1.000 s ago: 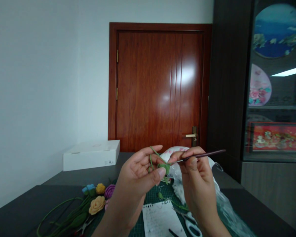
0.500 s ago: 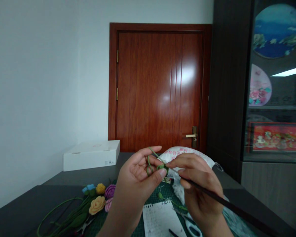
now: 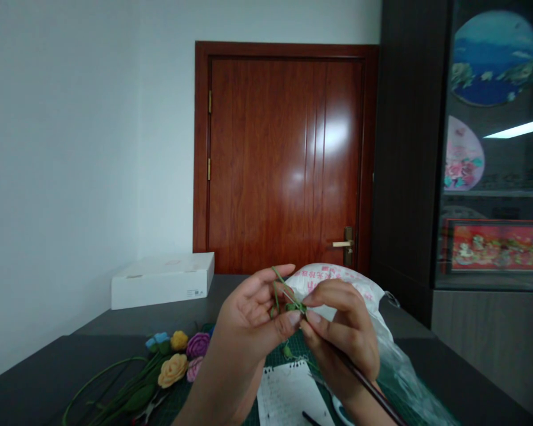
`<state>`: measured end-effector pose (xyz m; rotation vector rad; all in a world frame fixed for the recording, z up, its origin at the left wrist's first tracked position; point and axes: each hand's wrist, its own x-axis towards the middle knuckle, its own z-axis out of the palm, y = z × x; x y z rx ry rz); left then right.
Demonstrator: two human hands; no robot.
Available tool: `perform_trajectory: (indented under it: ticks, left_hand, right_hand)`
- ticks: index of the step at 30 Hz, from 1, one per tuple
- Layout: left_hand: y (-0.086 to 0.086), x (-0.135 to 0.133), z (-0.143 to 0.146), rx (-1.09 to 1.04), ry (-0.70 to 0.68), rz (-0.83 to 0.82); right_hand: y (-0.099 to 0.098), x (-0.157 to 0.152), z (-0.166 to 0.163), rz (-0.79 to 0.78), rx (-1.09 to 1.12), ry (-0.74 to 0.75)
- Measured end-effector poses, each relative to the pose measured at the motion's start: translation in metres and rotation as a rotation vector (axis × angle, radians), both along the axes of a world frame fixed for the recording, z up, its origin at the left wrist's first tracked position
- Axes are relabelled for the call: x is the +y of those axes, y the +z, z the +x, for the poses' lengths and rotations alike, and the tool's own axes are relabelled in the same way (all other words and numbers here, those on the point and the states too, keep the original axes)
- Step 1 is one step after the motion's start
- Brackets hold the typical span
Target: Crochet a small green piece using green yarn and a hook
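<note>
My left hand [image 3: 260,316] pinches a small piece of green crochet work [image 3: 295,306] between thumb and fingers. Green yarn [image 3: 276,289] loops over its raised index finger and runs down to the piece. My right hand [image 3: 344,331] grips a crochet hook with a long dark handle [image 3: 366,384], which slants down to the lower right. The hook's thin metal tip reaches into the green piece, and the right fingertips are close against it. Which stitch the tip passes through is too small to tell.
Crocheted flowers [image 3: 173,371] with green stems lie at left. A spiral notepad [image 3: 291,393], a pen [image 3: 311,419] and partly hidden scissors [image 3: 341,409] rest on a green cutting mat [image 3: 270,356]. Behind are a white plastic bag [image 3: 368,290] and a white box [image 3: 162,283].
My right hand has closed in on the green piece, its fingers more curled, and the hook now points more steeply, its tip pushed further through. The left hand shifted slightly right.
</note>
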<state>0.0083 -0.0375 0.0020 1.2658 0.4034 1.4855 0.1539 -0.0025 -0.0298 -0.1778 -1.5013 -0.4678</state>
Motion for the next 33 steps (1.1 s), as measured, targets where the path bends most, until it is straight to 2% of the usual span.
perform_trajectory:
  ticks: [2,4,8,11,14,16,17,21,24,27,29,31,33]
  left_hand:
    - [-0.001,0.0,0.002,0.003,-0.012,-0.018]
    - [-0.002,-0.001,0.004,0.019,0.02,-0.007]
    - [-0.004,0.0,0.007,0.062,0.222,0.138]
    - [-0.003,0.004,0.005,0.124,0.304,0.208]
    - [-0.001,0.006,0.001,0.16,0.327,0.217]
    - [0.0,0.004,-0.001,0.145,0.305,0.207]
    - [0.001,0.002,-0.002,0.133,0.276,0.195]
    - [0.005,-0.002,-0.008,0.091,0.104,0.138]
    - [0.006,0.0,-0.012,0.06,-0.009,0.123]
    - [0.006,0.004,-0.014,0.027,-0.095,0.126]
    - [0.006,0.005,-0.012,0.009,-0.121,0.129]
    - [0.006,0.004,-0.01,-0.005,-0.101,0.136]
    - [0.005,0.002,-0.007,-0.013,-0.046,0.14]
  right_hand:
    - [-0.008,0.003,-0.002,-0.037,0.059,0.007]
    - [-0.013,0.004,-0.005,-0.031,0.102,-0.05]
    - [-0.013,-0.001,-0.009,0.036,0.06,-0.206]
    - [-0.01,-0.007,-0.007,-0.051,0.05,-0.195]
    - [-0.007,-0.011,-0.002,-0.163,0.107,-0.128]
    - [-0.002,-0.013,-0.001,-0.311,0.212,-0.005]
    - [0.001,-0.013,-0.001,-0.414,0.268,0.109]
    - [0.013,-0.011,-0.006,-0.853,0.361,0.768]
    - [0.016,-0.008,-0.012,-1.026,0.382,1.076]
    - [0.014,-0.008,-0.019,-1.125,0.374,1.231]
    - [0.012,-0.009,-0.023,-1.146,0.353,1.266]
    - [0.009,-0.01,-0.025,-1.09,0.325,1.225]
    - [0.007,-0.01,-0.024,-0.945,0.29,1.087]
